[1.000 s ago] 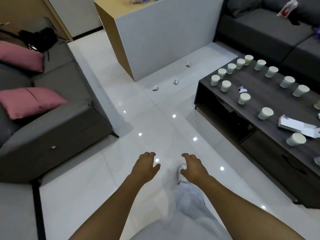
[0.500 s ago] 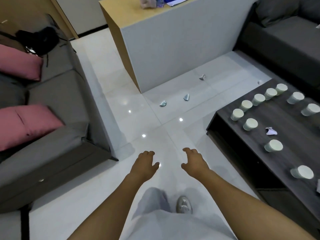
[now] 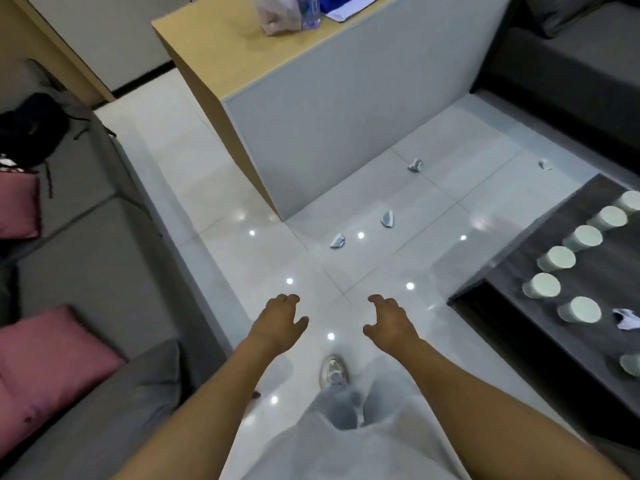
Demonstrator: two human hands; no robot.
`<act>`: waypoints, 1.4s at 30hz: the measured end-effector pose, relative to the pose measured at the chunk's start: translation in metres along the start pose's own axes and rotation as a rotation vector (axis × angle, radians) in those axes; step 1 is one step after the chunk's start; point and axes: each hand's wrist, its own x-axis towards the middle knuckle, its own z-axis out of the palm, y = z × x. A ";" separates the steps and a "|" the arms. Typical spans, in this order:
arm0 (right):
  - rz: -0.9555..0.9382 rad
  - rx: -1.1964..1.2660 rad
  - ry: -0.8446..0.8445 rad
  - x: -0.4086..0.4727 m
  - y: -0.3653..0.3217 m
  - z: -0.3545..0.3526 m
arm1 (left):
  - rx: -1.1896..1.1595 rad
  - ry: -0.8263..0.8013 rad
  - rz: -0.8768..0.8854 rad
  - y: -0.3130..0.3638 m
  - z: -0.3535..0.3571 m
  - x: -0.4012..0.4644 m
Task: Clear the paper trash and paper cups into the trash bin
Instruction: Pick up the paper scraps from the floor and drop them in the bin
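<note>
Both the left hand (image 3: 278,322) and the right hand (image 3: 389,322) hung out in front with fingers loosely curled, holding nothing. Four crumpled paper scraps lay scattered on the tiled floor (image 3: 214,188), the nearest scrap (image 3: 337,241) well ahead of the shoe (image 3: 333,370). Paper cups (image 3: 542,286) stood upside down on the dark coffee table (image 3: 595,344) beside another paper wad (image 3: 626,319). No trash bin showed, so gathered scraps risked being dropped on a long carry, and the glossy tiles looked slippery.

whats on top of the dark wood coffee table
Upturned white paper cups and a crumpled paper scrap sit on the dark wood coffee table; its far part lies out of frame.
</note>
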 end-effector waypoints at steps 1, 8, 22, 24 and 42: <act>0.004 0.016 0.003 0.013 -0.010 -0.005 | 0.004 0.001 0.000 -0.004 -0.015 0.016; 0.081 0.066 -0.017 0.102 -0.040 -0.048 | 0.037 -0.106 0.043 0.000 -0.068 0.131; 0.066 0.152 0.019 0.340 -0.092 -0.167 | 0.060 -0.187 0.049 0.047 -0.151 0.387; 0.085 0.162 0.007 0.364 -0.091 -0.169 | 0.061 -0.188 0.060 0.050 -0.152 0.416; 0.125 0.097 -0.083 0.684 0.055 0.069 | 0.171 -0.359 0.216 -0.057 0.108 0.740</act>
